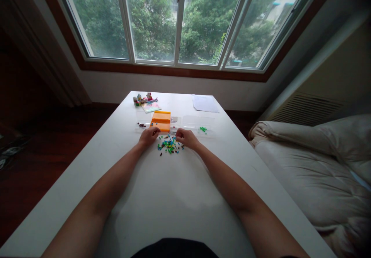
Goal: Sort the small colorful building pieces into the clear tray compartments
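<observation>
A pile of tiny building bricks (169, 145), mostly green with some blue, yellow and brown, lies on the white table between my hands. My left hand (149, 136) is at the pile's left, fingers closed in a pinch near the front edge of an orange tray (162, 121). My right hand (186, 137) rests at the pile's right edge, its fingers also curled together. Whatever either hand holds is too small to make out. Dark brown pieces (141, 125) sit in a clear container left of the orange tray, and green pieces (203, 129) in another at the right.
At the table's far left stand small colourful figures (148, 97) beside a printed sheet (151, 107). White paper (205, 104) lies at the far right. The table (179, 196) ends below the window; a padded sofa (307, 173) stands on the right.
</observation>
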Available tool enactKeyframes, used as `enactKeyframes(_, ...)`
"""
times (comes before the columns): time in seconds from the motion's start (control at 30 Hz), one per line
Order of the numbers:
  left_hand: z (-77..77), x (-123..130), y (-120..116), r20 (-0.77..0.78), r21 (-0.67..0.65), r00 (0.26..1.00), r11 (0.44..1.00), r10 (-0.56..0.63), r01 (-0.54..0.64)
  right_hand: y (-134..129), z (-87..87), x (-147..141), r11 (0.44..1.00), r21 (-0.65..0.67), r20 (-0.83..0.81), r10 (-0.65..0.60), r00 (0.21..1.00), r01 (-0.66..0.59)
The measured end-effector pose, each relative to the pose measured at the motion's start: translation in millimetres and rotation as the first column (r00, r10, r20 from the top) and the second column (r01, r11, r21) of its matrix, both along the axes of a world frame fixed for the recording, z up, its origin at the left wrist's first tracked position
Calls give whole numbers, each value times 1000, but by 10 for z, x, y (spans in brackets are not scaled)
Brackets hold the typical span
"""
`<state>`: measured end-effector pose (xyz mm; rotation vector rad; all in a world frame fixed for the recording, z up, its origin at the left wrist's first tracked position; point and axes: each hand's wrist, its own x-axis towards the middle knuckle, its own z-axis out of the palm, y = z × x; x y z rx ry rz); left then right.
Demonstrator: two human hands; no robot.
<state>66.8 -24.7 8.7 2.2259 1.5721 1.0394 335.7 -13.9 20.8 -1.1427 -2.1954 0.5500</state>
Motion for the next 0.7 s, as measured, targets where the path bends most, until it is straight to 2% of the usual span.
enactKeyframes(0.1, -6, -1, 1, -12, -3, 1000, 1000, 6, -6, 78, -32, -12, 981, -187, -290, -102, 952, 48)
enactKeyframes(0.2, -12, 1, 4, -15, 0, 1000, 1000, 8, -8, 147, -55, -22, 936, -351, -538, -196, 820, -7)
enactKeyframes(0.3, -8, 8, 1, -23, -4, 1000, 1000, 9, -9, 174, -47, -23, 884, -460, -667, -281, 690, -84)
enactKeyframes(0.4, -3, 12, -4, -38, -17, 999, 1000, 5, -6, 179, -35, -15, 860, -478, -724, -272, 634, -178)
enactKeyframes(0.5, -9, 8, -1, -41, -16, 999, 1000, 3, -4, 200, -61, 7, 873, -461, -702, -251, 667, -157)
enactKeyframes(0.6, -20, 4, 6, -43, -16, 999, 1000, 4, -4, 227, -106, 45, 908, -414, -599, -227, 768, -55)
enactKeyframes(0.7, -21, 4, 5, -45, -13, 999, 1000, 5, -5, 213, -110, 83, 960, -278, -418, -145, 897, 26)
